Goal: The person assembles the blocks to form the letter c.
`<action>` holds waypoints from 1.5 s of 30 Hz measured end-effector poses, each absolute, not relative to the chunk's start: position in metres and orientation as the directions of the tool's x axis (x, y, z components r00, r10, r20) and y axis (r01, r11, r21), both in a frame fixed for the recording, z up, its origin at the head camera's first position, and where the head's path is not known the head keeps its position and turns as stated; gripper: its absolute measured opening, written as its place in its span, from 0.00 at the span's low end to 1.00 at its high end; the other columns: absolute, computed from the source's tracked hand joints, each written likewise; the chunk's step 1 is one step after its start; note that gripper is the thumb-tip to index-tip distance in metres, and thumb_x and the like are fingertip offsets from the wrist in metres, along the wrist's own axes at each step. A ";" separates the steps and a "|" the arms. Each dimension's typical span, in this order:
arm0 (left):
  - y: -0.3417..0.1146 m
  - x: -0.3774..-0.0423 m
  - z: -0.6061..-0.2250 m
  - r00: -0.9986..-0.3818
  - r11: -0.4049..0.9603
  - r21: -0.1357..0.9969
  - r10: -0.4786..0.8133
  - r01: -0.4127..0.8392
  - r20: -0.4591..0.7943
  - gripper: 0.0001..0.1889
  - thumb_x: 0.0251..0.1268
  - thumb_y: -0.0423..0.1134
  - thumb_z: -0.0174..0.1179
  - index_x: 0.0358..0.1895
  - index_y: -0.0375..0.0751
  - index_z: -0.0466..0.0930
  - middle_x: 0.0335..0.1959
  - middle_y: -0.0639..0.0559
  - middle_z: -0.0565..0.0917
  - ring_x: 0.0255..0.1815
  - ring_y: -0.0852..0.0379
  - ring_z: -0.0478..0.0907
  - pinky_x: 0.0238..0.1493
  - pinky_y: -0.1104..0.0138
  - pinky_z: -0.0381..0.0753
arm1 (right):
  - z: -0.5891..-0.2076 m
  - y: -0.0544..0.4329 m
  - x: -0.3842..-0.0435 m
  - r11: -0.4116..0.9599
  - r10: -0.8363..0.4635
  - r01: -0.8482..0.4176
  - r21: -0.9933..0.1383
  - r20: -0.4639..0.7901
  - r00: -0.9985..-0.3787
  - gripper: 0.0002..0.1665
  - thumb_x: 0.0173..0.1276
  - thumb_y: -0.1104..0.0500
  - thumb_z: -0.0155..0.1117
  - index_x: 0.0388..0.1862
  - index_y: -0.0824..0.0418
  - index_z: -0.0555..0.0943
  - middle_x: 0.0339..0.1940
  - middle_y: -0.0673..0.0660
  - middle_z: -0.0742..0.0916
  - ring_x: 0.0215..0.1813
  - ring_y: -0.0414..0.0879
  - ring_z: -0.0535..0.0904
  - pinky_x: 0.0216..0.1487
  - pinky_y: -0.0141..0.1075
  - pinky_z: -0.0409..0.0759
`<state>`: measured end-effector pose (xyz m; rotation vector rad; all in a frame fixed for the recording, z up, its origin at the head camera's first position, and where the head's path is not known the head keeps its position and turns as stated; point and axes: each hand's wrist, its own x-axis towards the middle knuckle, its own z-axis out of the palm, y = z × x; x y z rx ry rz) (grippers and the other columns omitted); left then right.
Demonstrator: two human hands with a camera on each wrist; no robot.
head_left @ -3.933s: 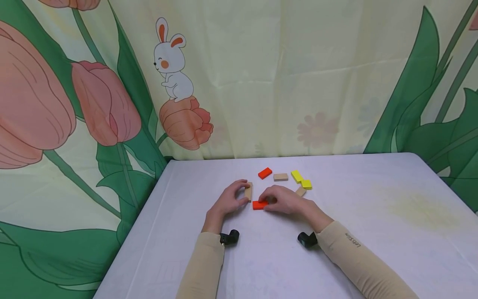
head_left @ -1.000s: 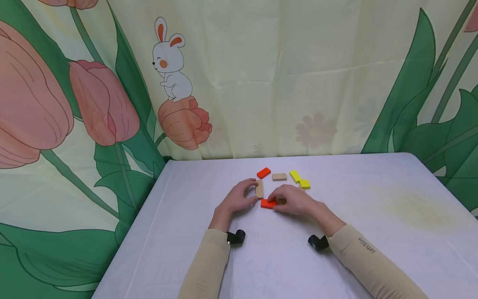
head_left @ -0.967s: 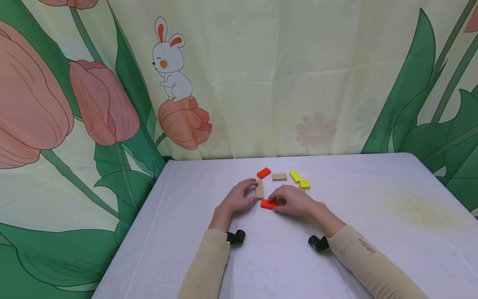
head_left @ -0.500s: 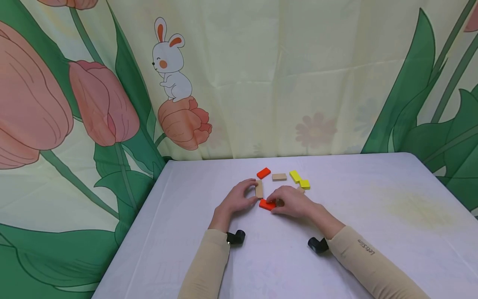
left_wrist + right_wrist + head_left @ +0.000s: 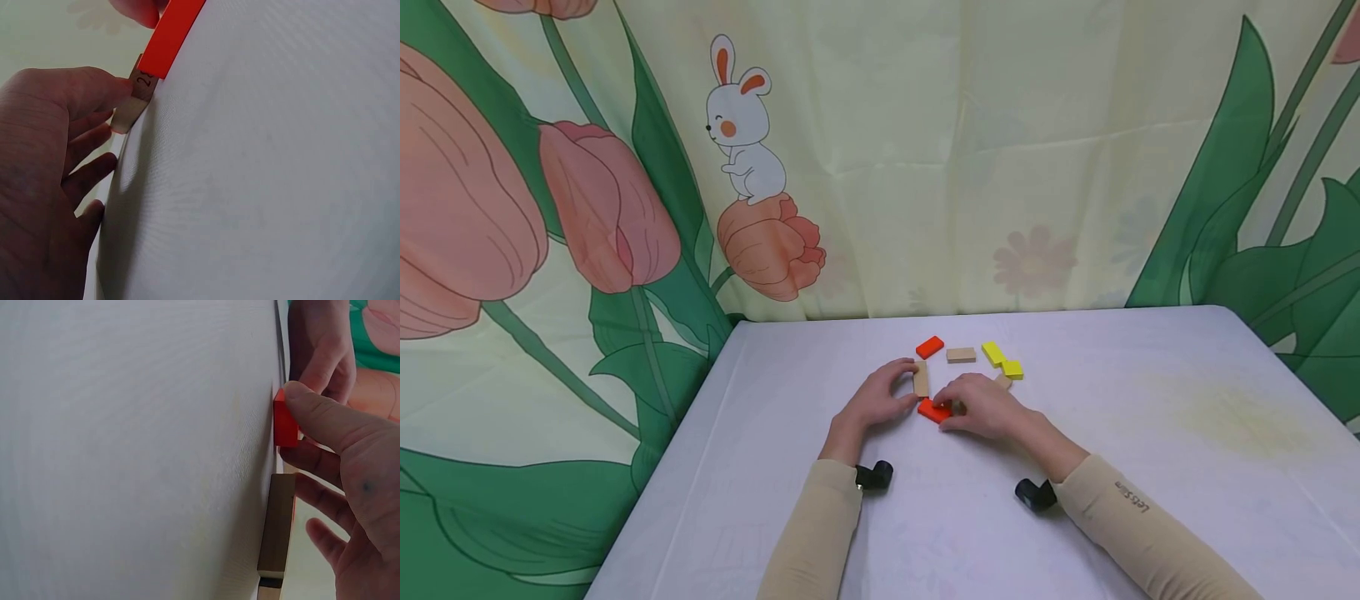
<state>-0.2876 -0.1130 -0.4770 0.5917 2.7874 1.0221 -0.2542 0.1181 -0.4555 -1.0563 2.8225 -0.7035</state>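
Note:
In the head view my left hand (image 5: 880,395) holds a plain wooden block (image 5: 921,380) along its left side, thumb at the near end and fingertips at the far end. Dark printed marks show on that block's end face in the left wrist view. My right hand (image 5: 983,405) pinches a red block (image 5: 931,411) between thumb and fingers. The red block lies slanted, one end against or very near the wooden block's near end. Another wooden block (image 5: 277,525) lies beside my right fingers in the right wrist view; in the head view the right hand mostly covers this area.
Beyond the hands on the white-covered table (image 5: 790,517) lie a second red block (image 5: 929,347), a wooden block (image 5: 961,356) and two yellow blocks (image 5: 993,354). Part of a wooden block (image 5: 1003,381) shows behind the right hand. A printed curtain (image 5: 895,167) hangs at the table's far edge.
Over the earlier frames both hands shifted right with the wooden and red blocks. In the last second the right hand slid the red block slightly left and angled it; the left hand stayed still.

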 end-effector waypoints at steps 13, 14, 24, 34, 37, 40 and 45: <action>-0.113 -0.288 -0.476 -0.916 0.694 0.641 0.399 0.328 0.038 0.27 0.66 0.44 0.64 0.69 0.49 0.75 0.74 0.53 0.69 0.75 0.52 0.62 0.73 0.52 0.63 | -0.454 0.114 -0.253 0.683 -0.612 -0.590 -0.431 0.102 -0.784 0.21 0.59 0.52 0.79 0.51 0.53 0.88 0.38 0.41 0.86 0.41 0.40 0.76 0.47 0.40 0.77; -0.113 -0.288 -0.476 -0.915 0.691 0.642 0.401 0.332 0.041 0.27 0.66 0.44 0.63 0.69 0.49 0.75 0.74 0.53 0.70 0.75 0.52 0.62 0.73 0.52 0.63 | -0.454 0.113 -0.253 0.683 -0.613 -0.591 -0.429 0.104 -0.784 0.21 0.59 0.52 0.79 0.51 0.53 0.88 0.38 0.41 0.86 0.41 0.40 0.76 0.47 0.39 0.78; -0.114 -0.290 -0.477 -0.914 0.692 0.638 0.404 0.338 0.045 0.26 0.67 0.44 0.64 0.69 0.49 0.75 0.74 0.53 0.70 0.75 0.52 0.62 0.73 0.52 0.62 | -0.453 0.113 -0.253 0.688 -0.607 -0.587 -0.427 0.104 -0.788 0.22 0.59 0.51 0.79 0.52 0.53 0.88 0.37 0.42 0.86 0.41 0.40 0.76 0.48 0.39 0.78; -0.113 -0.288 -0.478 -0.914 0.684 0.650 0.403 0.331 0.041 0.26 0.66 0.43 0.64 0.68 0.49 0.75 0.73 0.52 0.70 0.75 0.51 0.62 0.73 0.51 0.62 | -0.456 0.120 -0.256 0.661 -0.598 -0.570 -0.488 0.118 -0.793 0.20 0.62 0.52 0.77 0.52 0.51 0.87 0.38 0.42 0.84 0.41 0.41 0.76 0.44 0.38 0.78; -0.113 -0.289 -0.478 -0.914 0.685 0.649 0.403 0.331 0.041 0.26 0.66 0.43 0.64 0.68 0.48 0.75 0.73 0.52 0.70 0.75 0.51 0.62 0.73 0.52 0.62 | -0.454 0.122 -0.255 0.655 -0.589 -0.563 -0.503 0.127 -0.798 0.20 0.63 0.52 0.76 0.53 0.52 0.87 0.39 0.42 0.85 0.42 0.41 0.77 0.45 0.39 0.79; -0.113 -0.289 -0.479 -0.914 0.684 0.650 0.404 0.330 0.040 0.26 0.67 0.42 0.64 0.68 0.48 0.75 0.73 0.53 0.70 0.75 0.51 0.62 0.74 0.52 0.62 | -0.452 0.125 -0.256 0.652 -0.580 -0.555 -0.517 0.132 -0.804 0.20 0.63 0.53 0.75 0.54 0.52 0.86 0.39 0.42 0.85 0.43 0.42 0.77 0.46 0.39 0.80; -0.113 -0.290 -0.480 -0.915 0.687 0.649 0.403 0.328 0.036 0.26 0.67 0.43 0.63 0.69 0.48 0.75 0.73 0.53 0.70 0.75 0.52 0.62 0.74 0.52 0.62 | -0.449 0.131 -0.259 0.657 -0.556 -0.533 -0.534 0.135 -0.820 0.19 0.64 0.55 0.74 0.54 0.54 0.86 0.39 0.44 0.85 0.45 0.44 0.77 0.46 0.40 0.80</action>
